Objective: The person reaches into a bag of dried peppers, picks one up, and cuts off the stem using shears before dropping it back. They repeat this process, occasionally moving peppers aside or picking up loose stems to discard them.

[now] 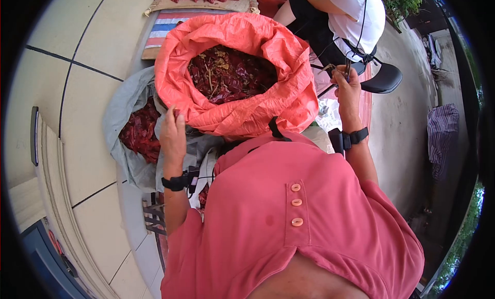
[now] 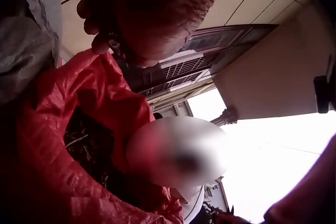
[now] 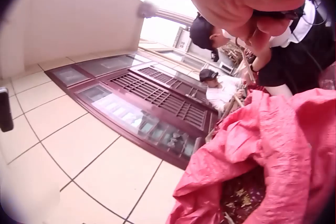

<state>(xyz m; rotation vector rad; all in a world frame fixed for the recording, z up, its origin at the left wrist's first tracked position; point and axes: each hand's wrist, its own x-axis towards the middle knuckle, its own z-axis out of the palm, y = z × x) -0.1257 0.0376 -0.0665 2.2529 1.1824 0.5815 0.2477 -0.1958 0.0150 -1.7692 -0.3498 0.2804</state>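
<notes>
reference: head view, twelve o'clock at the top edge. the left hand point(image 1: 172, 136) is at the red sack point(image 1: 221, 121), on the seven-to-eight o'clock side of its mouth; its fingertips pinch a small dark red piece point(image 1: 176, 113), apparently a pepper, whose long axis is too covered to read. the right hand point(image 1: 349, 95) is at three o'clock of the mouth, fingers curled round a dark tool point(image 1: 348, 67), probably scissors. governing relation, as judged: from the pinched piece, the tool lies toward two to three o'clock, well apart, across the sack. the mouth is oval, long axis roughly nine to three o'clock, filled with peppers point(image 1: 250, 74); the left hand is nearer to it.
</notes>
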